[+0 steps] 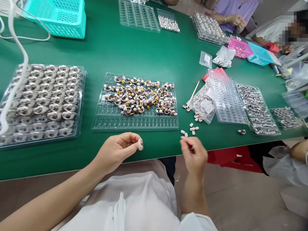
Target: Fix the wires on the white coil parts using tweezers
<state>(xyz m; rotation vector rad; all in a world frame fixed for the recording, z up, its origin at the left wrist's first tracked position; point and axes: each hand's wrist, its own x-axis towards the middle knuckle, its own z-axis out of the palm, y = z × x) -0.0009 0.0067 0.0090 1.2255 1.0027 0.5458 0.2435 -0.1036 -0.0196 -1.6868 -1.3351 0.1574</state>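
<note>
My left hand (117,150) pinches a small white shell piece (140,144) between thumb and fingers at the near edge of the green table (144,54). My right hand (193,154) is curled at the table's edge, fingers pressed together just below a scatter of small white pellets (192,129); whether it holds one is hidden. Straight ahead lies a clear slotted tray (134,123) heaped with several white shell pieces (139,95).
A clear tray of filled shells (40,99) sits at left. Bags and trays of small parts (257,109) lie at right, with a wooden stick (193,94). A teal basket (60,16) stands far left. Other people work across the table and at right.
</note>
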